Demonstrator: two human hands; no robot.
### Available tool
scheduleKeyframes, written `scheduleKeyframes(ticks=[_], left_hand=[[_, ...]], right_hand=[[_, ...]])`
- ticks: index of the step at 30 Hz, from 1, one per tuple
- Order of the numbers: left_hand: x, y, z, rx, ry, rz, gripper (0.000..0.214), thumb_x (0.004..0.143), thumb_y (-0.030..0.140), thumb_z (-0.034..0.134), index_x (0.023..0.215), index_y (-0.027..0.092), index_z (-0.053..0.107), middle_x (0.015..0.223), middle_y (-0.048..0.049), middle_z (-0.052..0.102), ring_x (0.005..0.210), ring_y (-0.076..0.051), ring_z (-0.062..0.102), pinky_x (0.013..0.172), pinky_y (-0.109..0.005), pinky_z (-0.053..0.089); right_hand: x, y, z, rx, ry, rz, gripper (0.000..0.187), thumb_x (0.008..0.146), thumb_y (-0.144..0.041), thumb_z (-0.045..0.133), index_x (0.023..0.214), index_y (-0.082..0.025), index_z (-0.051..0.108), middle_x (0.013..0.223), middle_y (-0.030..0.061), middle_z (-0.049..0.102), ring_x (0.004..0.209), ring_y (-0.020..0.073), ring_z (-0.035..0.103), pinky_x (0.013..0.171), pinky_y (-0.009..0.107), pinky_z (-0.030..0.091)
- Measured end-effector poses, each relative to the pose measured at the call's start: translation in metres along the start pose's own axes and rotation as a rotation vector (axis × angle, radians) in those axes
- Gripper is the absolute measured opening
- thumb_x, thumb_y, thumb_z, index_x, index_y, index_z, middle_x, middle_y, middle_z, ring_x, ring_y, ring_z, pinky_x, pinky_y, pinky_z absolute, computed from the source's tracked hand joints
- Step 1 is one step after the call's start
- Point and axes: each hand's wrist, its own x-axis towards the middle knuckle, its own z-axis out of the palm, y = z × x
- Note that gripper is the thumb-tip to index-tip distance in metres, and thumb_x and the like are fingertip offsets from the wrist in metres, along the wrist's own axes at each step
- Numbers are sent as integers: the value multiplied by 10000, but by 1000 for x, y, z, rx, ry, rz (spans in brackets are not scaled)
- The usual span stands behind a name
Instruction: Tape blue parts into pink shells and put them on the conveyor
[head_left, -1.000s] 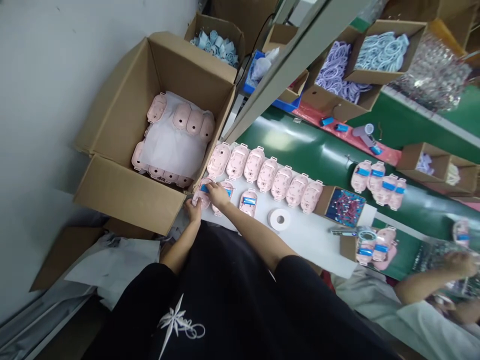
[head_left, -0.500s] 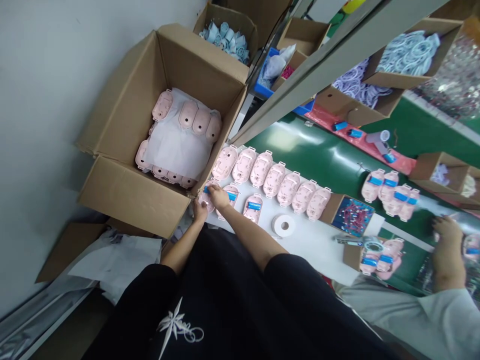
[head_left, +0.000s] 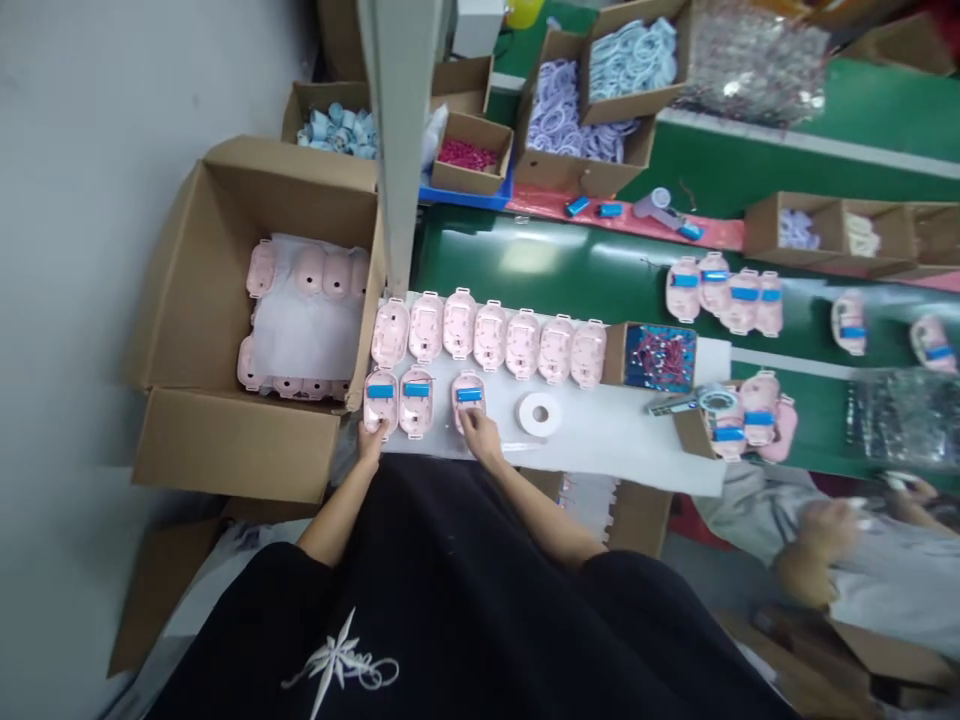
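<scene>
My left hand (head_left: 370,442) grips the lower end of the leftmost pink plastic shell (head_left: 381,412) in the near row. A blue wrapped cylinder, like a battery, lies across that shell. Beside it rests a second pink shell (head_left: 416,415) with its own blue cylinder (head_left: 416,390), untouched. Further right, my right hand (head_left: 480,436) has its fingers closed at the lower part of a third shell (head_left: 469,382), just below its blue cylinder (head_left: 469,395). The fingertips partly cover that shell. Behind these stands a row of several pink shells (head_left: 490,335) without cylinders.
An open carton (head_left: 236,430) with pink shells and white sheets stands at left. A white tape roll (head_left: 538,414) and a box of red-wired parts (head_left: 660,358) lie to the right. A metal post (head_left: 401,150) rises behind. A co-worker's hands (head_left: 825,530) are at far right.
My right hand has moved right, from the leftmost shell to the third one. My left hand stays at the leftmost shell. The view has turned to the right.
</scene>
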Motion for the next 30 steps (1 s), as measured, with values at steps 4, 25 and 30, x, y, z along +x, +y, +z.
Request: scheduleKeyframes(ticks=[4, 25, 30], left_hand=[[-15, -11, 18, -107, 151, -217, 476, 781, 425, 835, 1054, 235, 495, 929, -34, 695, 752, -168, 712, 738, -317, 556], [-47, -5, 125, -373, 661, 26, 409, 896, 227, 715, 1238, 266, 493, 1369, -65, 583, 1095, -203, 680, 790, -291, 624], [-49, -16, 132, -381, 618, 19, 322, 824, 105, 756, 1079, 212, 591, 1120, -44, 698, 923, -143, 706, 814, -262, 593]], right_hand=[[-25, 75, -35, 385, -65, 549, 510, 964, -623, 511, 870, -146, 666, 762, 105, 732, 586, 177, 656, 569, 280, 502], [0, 143, -209, 754, -425, 263, 292, 873, -335, 710, 662, -136, 668, 565, 69, 688, 472, 128, 583, 461, 221, 452], [93, 153, -284, 901, -89, 282, 237, 871, -299, 705, 713, -149, 614, 540, 7, 630, 480, 95, 564, 463, 171, 454]])
